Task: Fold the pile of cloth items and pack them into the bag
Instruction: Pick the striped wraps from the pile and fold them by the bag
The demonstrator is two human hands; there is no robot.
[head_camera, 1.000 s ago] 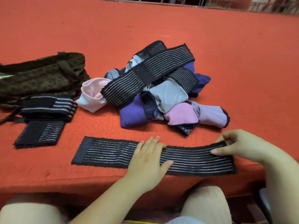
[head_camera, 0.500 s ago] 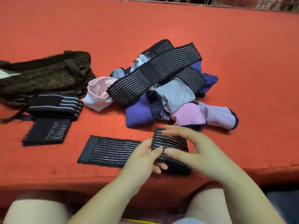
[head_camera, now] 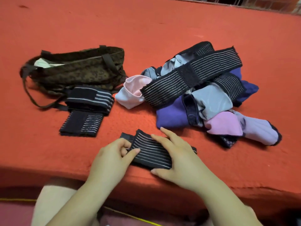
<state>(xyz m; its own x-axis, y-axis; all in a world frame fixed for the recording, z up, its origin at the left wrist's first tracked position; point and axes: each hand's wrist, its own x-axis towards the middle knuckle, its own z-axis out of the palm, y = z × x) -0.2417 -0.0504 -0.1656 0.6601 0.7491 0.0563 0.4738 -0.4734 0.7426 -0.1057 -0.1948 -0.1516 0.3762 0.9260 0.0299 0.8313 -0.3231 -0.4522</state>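
A black elastic band with thin white stripes lies folded into a short packet near the front edge of the red surface. My left hand pinches its left end between thumb and curled fingers. Across its right half lies my right hand, fingers straight and pressing down, the thumb at the front edge. The pile of cloth items sits behind to the right: striped black bands, purple, grey and pink pieces. The dark patterned bag lies open at the back left.
Two folded striped bands lie in front of the bag on its straps. A pink piece sits between bag and pile. The red surface drops off at its front edge, with my knees below.
The band lay stretched out flat a second ago. My right hand carried its right end over to the left, and the band is now a compact folded packet under both hands.
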